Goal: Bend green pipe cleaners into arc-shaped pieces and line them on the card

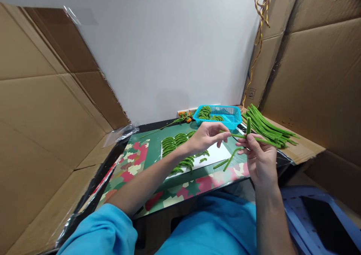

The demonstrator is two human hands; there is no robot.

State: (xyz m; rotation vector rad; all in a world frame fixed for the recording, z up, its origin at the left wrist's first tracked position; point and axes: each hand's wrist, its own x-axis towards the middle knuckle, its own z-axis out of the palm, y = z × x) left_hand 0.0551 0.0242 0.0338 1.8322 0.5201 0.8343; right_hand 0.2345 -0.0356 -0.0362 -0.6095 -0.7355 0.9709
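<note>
Green fuzzy stems cross in my right hand, whose thumb and fingers pinch them below an upright folded green loop. My left hand is to the left, its thumb and index finger closed on the thin far end of a green stem. Below the hands, two loose green pieces lie by the edge of a white sheet. Rows of curved green fuzzy pieces rest on that sheet, partly hidden by my left forearm.
A blue basket with curved green pieces stands at the back. Orange flowers lie left of it. A bundle of long green stems lies at the right on cardboard. Cardboard walls flank the table; a blue stool is lower right.
</note>
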